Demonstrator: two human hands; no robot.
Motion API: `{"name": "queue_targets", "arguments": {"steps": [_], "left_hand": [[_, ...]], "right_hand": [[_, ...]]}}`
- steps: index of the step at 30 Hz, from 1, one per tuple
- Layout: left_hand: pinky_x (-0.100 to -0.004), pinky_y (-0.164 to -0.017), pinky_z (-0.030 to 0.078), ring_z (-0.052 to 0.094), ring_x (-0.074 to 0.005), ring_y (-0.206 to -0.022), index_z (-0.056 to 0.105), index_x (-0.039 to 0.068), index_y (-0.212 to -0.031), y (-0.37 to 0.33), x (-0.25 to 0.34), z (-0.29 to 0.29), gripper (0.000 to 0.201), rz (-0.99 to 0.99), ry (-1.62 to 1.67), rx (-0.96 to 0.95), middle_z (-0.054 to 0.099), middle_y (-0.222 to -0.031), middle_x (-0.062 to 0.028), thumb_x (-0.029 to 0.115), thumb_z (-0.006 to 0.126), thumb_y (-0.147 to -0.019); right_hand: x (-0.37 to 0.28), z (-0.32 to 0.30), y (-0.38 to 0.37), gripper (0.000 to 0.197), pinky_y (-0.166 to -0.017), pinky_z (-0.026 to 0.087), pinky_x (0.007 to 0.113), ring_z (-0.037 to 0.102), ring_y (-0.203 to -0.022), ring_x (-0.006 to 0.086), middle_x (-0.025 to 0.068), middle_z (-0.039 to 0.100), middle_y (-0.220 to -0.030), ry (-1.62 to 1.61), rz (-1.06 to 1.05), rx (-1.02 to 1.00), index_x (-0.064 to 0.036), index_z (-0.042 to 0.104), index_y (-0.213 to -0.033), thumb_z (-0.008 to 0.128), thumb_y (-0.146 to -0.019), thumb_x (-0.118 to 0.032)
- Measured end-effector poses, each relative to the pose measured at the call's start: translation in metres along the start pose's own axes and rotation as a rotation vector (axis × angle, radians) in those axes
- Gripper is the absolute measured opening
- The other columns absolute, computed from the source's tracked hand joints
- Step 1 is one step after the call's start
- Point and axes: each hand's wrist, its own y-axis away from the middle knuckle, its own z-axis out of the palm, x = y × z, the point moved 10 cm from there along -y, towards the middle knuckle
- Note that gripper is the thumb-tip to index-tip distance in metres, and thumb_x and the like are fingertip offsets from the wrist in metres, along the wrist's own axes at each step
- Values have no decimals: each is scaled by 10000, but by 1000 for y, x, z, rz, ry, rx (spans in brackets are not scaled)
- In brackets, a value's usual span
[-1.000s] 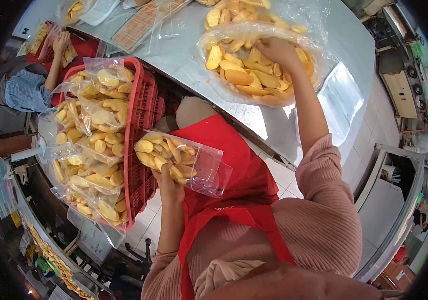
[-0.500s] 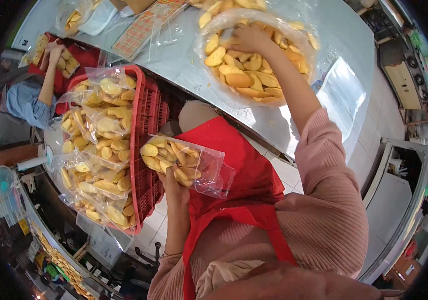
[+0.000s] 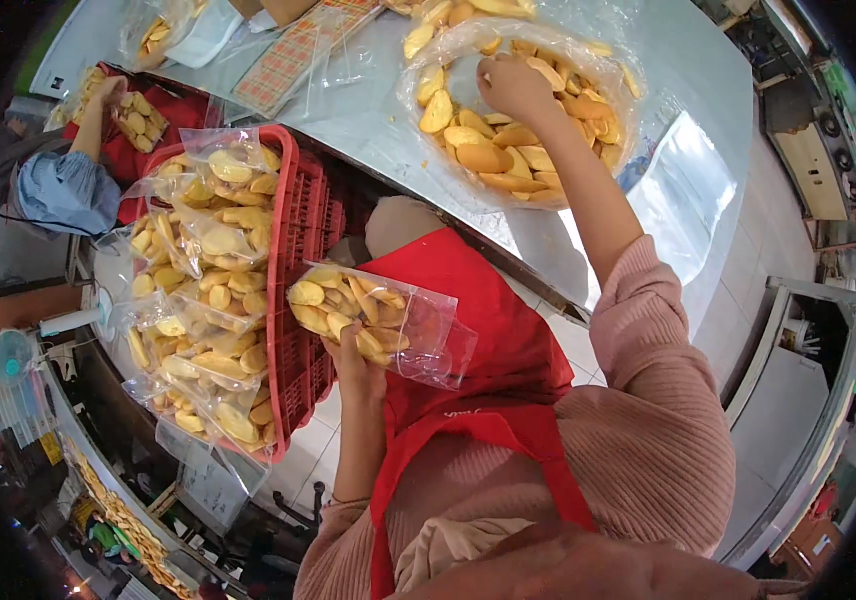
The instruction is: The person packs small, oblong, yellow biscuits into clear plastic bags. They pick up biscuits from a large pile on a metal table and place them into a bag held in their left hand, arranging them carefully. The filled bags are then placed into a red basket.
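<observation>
Clear biscuit bag [image 3: 378, 320] in left hand [image 3: 356, 368] — beside red crate [image 3: 300, 250]

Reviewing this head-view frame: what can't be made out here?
- Right hand: fingertips buried among yellow slices in the big open bag; any grip unreadable.
- Left hand: palm hidden behind the small filled bag.
- Red crate: contents beneath the piled bags covered.
- Co-worker's hand: too small, near the rim.

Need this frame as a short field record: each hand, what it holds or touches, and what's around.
left hand: holds a clear bag of yellow slices
right hand: reaching into a big open bag of loose slices on the steel table
left of person: red crate piled with filled bags
far left: another person's sleeve
worn: red apron
</observation>
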Motion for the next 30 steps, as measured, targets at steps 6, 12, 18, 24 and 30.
{"name": "queue_targets", "arguments": {"steps": [6,12,18,24,30], "left_hand": [[-502,-1010,475,457,-322,-1285,123,205,-1501,4,2,3,791,18,3,-21,354,-1438,-131,37,549,-855],[-497,-998,485,466,-317,-1274,110,211,-1501,7,-2,-1,802,38,-2,3,365,-1423,-130,61,562,-855],[-487,-983,498,482,-308,-1258,130,188,-1484,10,2,7,789,30,-19,12,381,-1409,-123,77,582,-847],[-498,-938,531,496,-310,-1247,147,187,-1475,1,-4,-1,792,58,28,-42,394,-1396,-124,84,589,-826],[-497,-925,545,518,-323,-1222,149,183,-1473,6,0,7,792,53,33,-30,399,-1388,-138,119,602,-826]], "right_hand": [[16,-9,19,476,-878,517,425,643,-1042,332,174,672,-1127,62,-21,-228,-56,659,-1132,718,-804,-396],[20,-11,69,440,-899,500,393,634,-1045,325,181,669,-1124,-212,-83,-396,-69,623,-1215,672,-848,-307],[81,-12,74,371,-797,504,293,637,-956,172,81,679,-1051,-723,197,-251,-68,621,-1241,597,-924,-259],[45,-33,103,367,-743,509,273,621,-920,112,20,643,-1069,-1549,442,-366,-87,574,-1304,550,-990,-275],[72,-79,105,483,-845,515,362,618,-1026,224,90,602,-1208,-910,152,150,-111,548,-1325,684,-891,-276]]}}
